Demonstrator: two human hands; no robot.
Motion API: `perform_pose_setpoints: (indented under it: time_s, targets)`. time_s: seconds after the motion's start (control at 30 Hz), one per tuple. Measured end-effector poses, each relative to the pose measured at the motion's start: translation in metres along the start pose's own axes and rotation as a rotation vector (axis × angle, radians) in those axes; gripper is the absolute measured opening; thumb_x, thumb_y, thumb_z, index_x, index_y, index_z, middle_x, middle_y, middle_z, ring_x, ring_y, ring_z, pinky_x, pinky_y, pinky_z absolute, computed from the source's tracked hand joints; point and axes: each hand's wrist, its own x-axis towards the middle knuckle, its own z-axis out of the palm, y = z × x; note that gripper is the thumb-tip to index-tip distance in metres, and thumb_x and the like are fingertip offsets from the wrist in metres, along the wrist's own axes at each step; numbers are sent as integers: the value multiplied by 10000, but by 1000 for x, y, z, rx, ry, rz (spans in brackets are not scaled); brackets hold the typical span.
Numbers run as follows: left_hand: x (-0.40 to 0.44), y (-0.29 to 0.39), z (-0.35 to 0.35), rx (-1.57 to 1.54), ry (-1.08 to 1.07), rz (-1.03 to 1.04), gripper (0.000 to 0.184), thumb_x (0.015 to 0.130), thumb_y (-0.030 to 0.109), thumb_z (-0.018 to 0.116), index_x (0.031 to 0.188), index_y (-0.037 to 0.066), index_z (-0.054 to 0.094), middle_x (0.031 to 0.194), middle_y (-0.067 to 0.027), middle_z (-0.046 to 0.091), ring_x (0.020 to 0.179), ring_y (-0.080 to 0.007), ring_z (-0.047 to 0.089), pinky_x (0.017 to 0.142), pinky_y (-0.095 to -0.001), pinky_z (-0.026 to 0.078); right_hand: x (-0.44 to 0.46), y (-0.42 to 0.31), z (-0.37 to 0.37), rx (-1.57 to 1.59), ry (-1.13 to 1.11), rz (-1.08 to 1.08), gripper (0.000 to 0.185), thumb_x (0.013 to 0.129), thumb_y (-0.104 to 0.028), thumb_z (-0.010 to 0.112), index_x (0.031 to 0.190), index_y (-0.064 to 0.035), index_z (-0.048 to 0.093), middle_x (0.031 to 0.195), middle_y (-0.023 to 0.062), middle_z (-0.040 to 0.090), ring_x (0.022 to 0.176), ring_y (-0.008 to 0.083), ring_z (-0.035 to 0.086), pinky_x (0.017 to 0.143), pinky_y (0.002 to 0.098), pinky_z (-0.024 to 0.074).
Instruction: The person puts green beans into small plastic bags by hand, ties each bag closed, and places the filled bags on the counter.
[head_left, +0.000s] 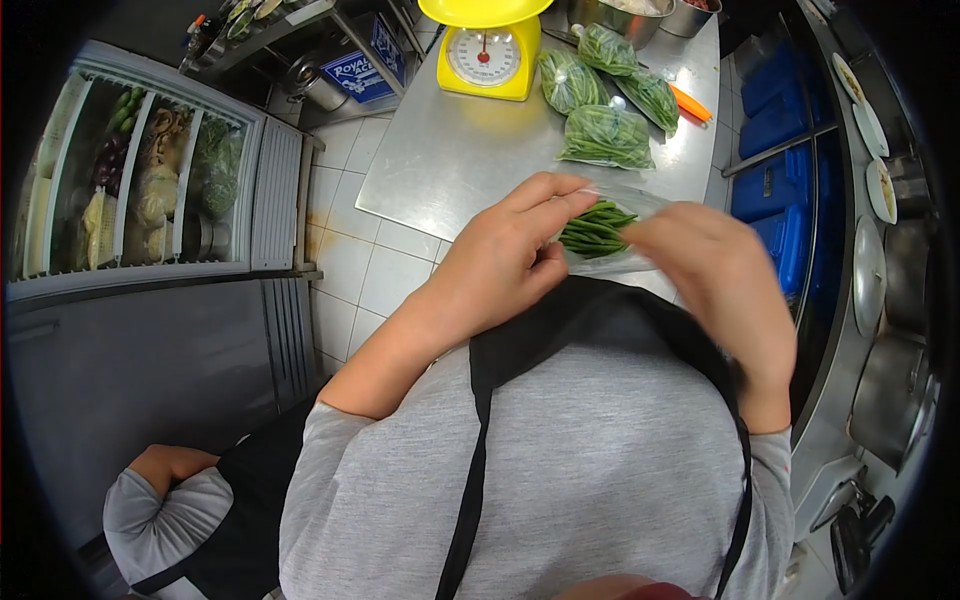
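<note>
A clear plastic bag (622,264) holding cut green beans (597,230) is between my two hands, close to the front of my apron. My left hand (525,235) is closed on the bag's left side, thumb and fingers curled together. On the other side, my right hand (710,255) has its fingers bent together at the bag's right edge; it is slightly blurred by motion. Just beyond, a tied bag of green beans (606,138) lies on the steel table (415,165).
More bagged green vegetables (570,82) lie behind, beside an orange-handled tool (690,102). A yellow dial scale (487,60) and a metal pot (625,22) stand farther back. To the left are a stocked glass-door fridge (255,195) and another person's arm (170,467). Blue bins (775,190) stand right.
</note>
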Motion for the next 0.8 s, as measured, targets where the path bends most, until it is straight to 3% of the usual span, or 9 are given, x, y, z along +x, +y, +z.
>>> perform_pose_setpoints:
  time_s: [0.07, 0.13, 0.23, 0.47, 0.5, 0.57, 0.63, 0.77, 0.8]
  targets:
    - [0, 1, 4, -93, -12, -19, 526, 702, -106, 506, 1191, 85, 539, 1171, -62, 522, 703, -78, 529, 573, -194, 452, 16, 3, 24, -62, -198, -79, 178, 716, -44, 522, 883, -15, 577, 812, 124, 597, 776, 295, 600, 675, 369, 484]
    - [-1, 1, 3, -83, -16, -13, 526, 700, -107, 506, 1188, 86, 542, 1165, -60, 525, 699, -74, 526, 574, -193, 450, 35, 12, 51, -306, -675, 230, 194, 780, -76, 478, 939, -31, 577, 893, 181, 613, 836, 316, 607, 696, 389, 488]
    - [-3, 1, 1, -89, -41, -37, 523, 695, -107, 506, 1179, 85, 551, 1150, -57, 532, 694, -69, 521, 574, -191, 444, 25, 28, 71, -108, -494, 334, 227, 798, -86, 451, 980, -21, 570, 952, 201, 609, 882, 328, 599, 738, 394, 484]
    - [6, -6, 12, -139, -15, 5, 512, 685, -99, 513, 1158, 89, 567, 1124, -40, 543, 627, -51, 484, 556, -197, 431, 6, 64, 91, -44, -298, 209, 216, 834, -113, 429, 949, -31, 592, 991, 193, 604, 916, 315, 592, 754, 397, 467]
    - [9, -6, 11, -138, -18, 10, 512, 685, -99, 513, 1158, 89, 567, 1124, -40, 543, 627, -51, 484, 556, -197, 431, 12, 54, 79, -47, -294, 211, 216, 834, -113, 429, 949, -31, 592, 991, 193, 604, 916, 315, 592, 754, 397, 467]
    - [18, -7, 9, -196, -2, -8, 495, 695, -99, 504, 1160, 60, 562, 1120, -48, 532, 613, -43, 469, 553, -194, 438, 31, 23, 38, -177, -613, 230, 236, 806, -88, 515, 1028, -47, 584, 993, 179, 608, 916, 295, 593, 783, 371, 465]
    - [26, -16, 7, -266, 41, -37, 465, 711, -95, 501, 1153, 38, 561, 1131, -56, 517, 624, -42, 475, 567, -191, 448, 23, 15, 16, 58, -62, -4, 321, 759, -111, 593, 1072, -63, 544, 962, 182, 592, 916, 305, 585, 772, 381, 475]
    - [30, -25, 15, -614, 182, -111, 355, 768, -73, 497, 1113, -23, 563, 1145, -76, 482, 669, -47, 505, 600, -188, 474, 11, 22, 17, -86, 244, 9, 555, 698, -113, 669, 1209, -79, 453, 969, 195, 566, 926, 332, 569, 776, 379, 470]
    - [31, -26, 17, -616, 176, -108, 355, 768, -73, 497, 1113, -23, 563, 1145, -76, 482, 669, -47, 505, 600, -188, 474, 6, 29, 35, 50, 141, 149, 613, 693, -112, 674, 1249, -94, 416, 1000, 197, 558, 933, 341, 566, 780, 379, 467]
